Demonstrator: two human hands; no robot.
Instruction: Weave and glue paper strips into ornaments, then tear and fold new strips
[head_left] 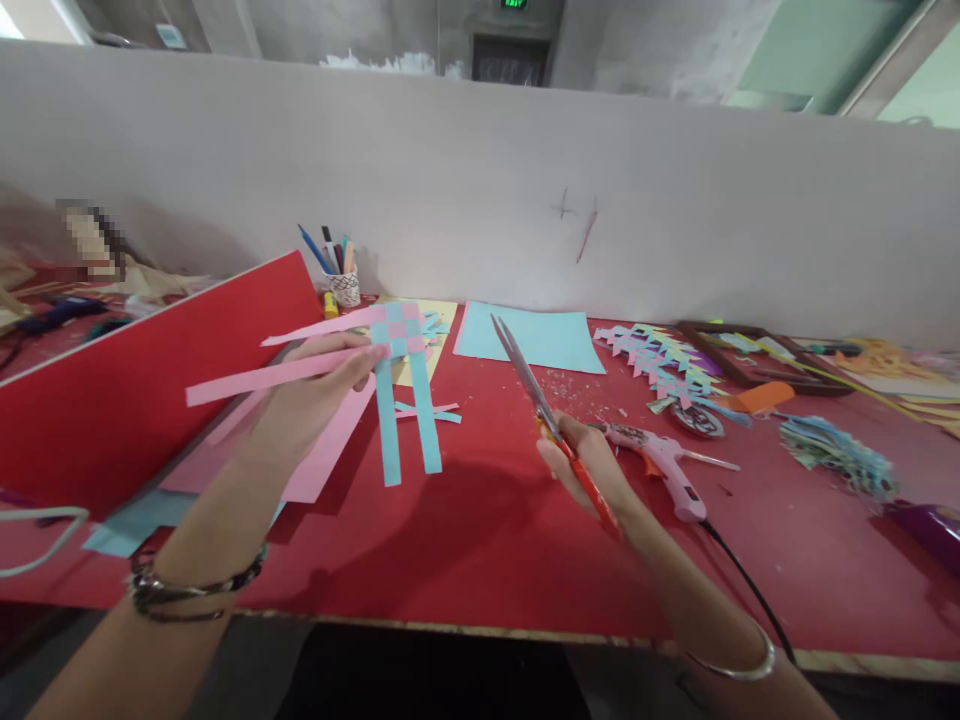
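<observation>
A careless swing of scissors point(552, 424) clasped in the right hand point(598, 449) at four o'clock could nick woven strips point(397, 328) the left hand point(311, 397) pinches at nine.

Grn "EXIT" txt on lit sign point(514, 4), approx top ctr of view, in bkgd.

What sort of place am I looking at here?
It looks like a craft workshop or studio, though which is unclear. A pink glue gun lies on the red table; the right hand holds scissors, and the left hand holds woven paper strips.
</observation>
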